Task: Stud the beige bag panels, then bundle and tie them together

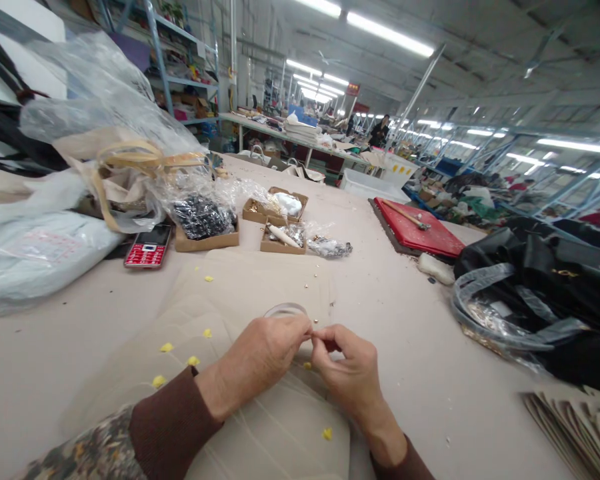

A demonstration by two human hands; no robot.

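Small piece point(313, 331): too small to be identified. It is pinched where the fingertips of both hands meet, above the near middle of the table point(405, 313).

Left hand point(260, 363): curled shut, thumb and forefinger pressed on the small piece, the other fingers folded in. Brown cuff and patterned sleeve are seen at the near edge.

Right hand point(350, 373): likewise closed in a pinch on the small piece, knuckles raised, tips touching those of the left hand.

Clear strip point(285, 308): bent in a loop just beyond the left hand's fingers. Whether it is joined to the small piece cannot be told.

Cream fabric panel point(260, 280): laid flat beneath both hands, reaching from the near edge toward the table's middle. Yellow scraps point(167, 347) are scattered on and beside it.

Cardboard trays point(281, 239): three, grouped beyond the panel near the middle. The left one is filled with bagged black hardware point(203, 217).

Red mobile phone point(149, 247): laid just left of the trays.

White parcel point(35, 257): set at the left edge, with clear plastic bags point(105, 100) heaped behind it.

Red board point(415, 230): placed toward the far right, a hammer point(407, 215) resting on it.

Black bags point(545, 267): piled at the right edge.

Stacked card pieces point(580, 420): fanned at the near right corner.
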